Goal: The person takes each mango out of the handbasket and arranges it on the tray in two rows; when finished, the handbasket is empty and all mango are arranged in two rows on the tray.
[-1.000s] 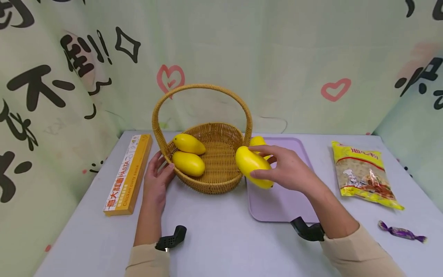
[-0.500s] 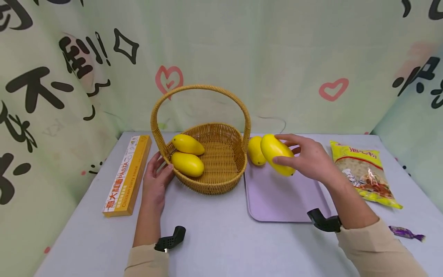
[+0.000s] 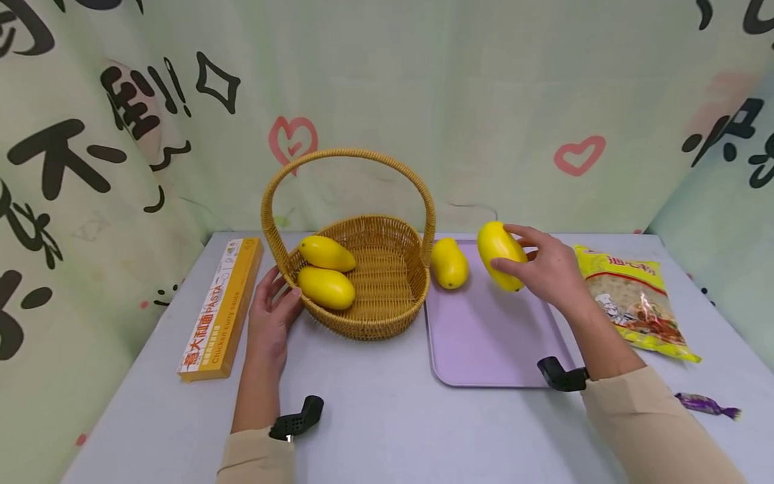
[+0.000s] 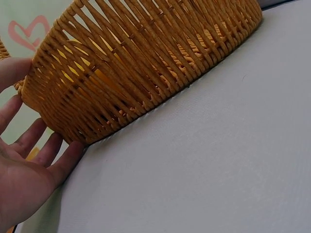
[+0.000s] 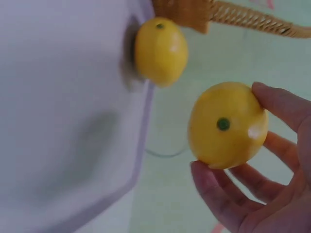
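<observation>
In the head view, my right hand [image 3: 547,269] pinches a yellow mango [image 3: 500,255] between thumb and fingers, above the far part of the purple tray [image 3: 478,356]. A green spot marks the held mango's end in the right wrist view. Another mango [image 3: 449,263] lies at the tray's far left corner. My left hand [image 3: 270,323] rests against the left outer side of a wicker basket [image 3: 383,269]; in the left wrist view its spread fingers touch the woven wall. Inside the basket, on its left, lie two mangoes, a rear one [image 3: 326,253] and a front one [image 3: 326,288].
A pasta box [image 3: 222,309] lies left of my left hand. To the right of the tray is a clear-and-yellow food bag [image 3: 635,302], with a purple wrapped candy [image 3: 706,405] nearer the front. The basket's tall handle [image 3: 351,154] arches upward. A printed curtain [image 3: 484,134] hangs behind the table.
My right hand has carried the mango from beside the basket's right rim rightward and back over the tray, bringing the mango behind it into full view. My left hand stays at the basket.
</observation>
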Demonstrator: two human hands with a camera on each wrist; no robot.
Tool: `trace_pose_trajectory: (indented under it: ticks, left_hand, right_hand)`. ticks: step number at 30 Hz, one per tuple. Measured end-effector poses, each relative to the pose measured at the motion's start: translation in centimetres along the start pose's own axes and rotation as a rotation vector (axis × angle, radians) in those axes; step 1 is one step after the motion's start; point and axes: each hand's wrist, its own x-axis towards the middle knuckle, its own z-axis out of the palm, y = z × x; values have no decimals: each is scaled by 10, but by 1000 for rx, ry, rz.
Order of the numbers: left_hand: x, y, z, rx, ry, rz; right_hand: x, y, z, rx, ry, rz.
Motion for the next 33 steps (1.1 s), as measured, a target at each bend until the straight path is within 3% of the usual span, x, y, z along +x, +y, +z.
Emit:
trace_pose_trajectory:
  ticks: [5, 11, 24, 33]
  left_hand:
    - [0, -1, 0, 3, 0, 9]
    - [0, -3, 0, 10, -4, 11]
    - [1, -3, 0, 3, -14, 13]
    - [1, -2, 1, 20, -2, 19]
  right_hand:
    - [11, 17, 6, 2, 9, 38]
    - [22, 31, 10, -17, -74, 109]
    - [47, 36, 24, -75, -193, 169]
    - [59, 35, 32, -93, -144, 186]
